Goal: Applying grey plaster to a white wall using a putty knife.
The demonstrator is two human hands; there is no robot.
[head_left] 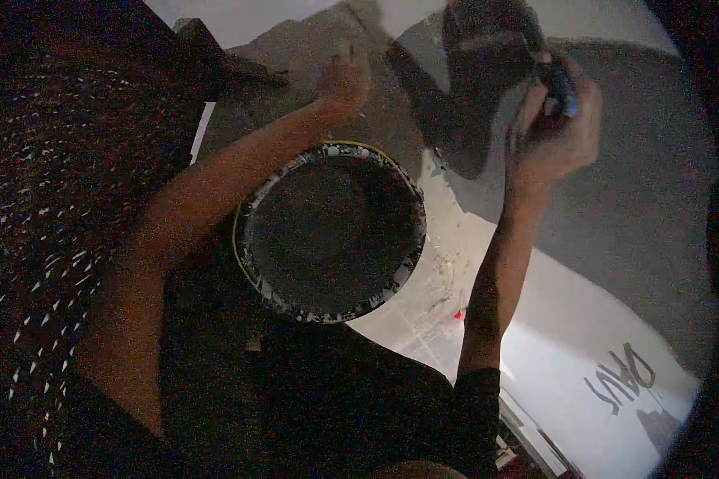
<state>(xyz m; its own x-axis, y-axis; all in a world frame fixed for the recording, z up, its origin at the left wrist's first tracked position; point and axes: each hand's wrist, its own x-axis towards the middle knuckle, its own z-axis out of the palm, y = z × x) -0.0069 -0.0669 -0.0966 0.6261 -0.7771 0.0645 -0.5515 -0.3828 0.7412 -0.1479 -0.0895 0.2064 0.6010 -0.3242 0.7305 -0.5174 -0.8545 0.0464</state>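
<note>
Black cloth (375, 391) is seen nearest the head camera, below a round, dark, paint-spattered bucket (407, 270). At upper right, a blue-handled tool (566, 89), seemingly light and stiff, best held by its handle, is clasped by the right grip (563, 140); the left grip's (346, 80) state cannot be told. Dark handwriting (627, 377) is borne by a smooth white surface (567, 311).

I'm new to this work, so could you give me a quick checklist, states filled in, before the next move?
1. Right hand gripping the blue-handled tool: ok.
2. Left hand free of any tool: cannot tell, dim and blurred.
3. Bucket mouth uncovered: ok.
4. Bucket rim clean: not ok, pale splashes all around it.
5. Amount left inside the bucket: cannot tell, too dark.
</note>
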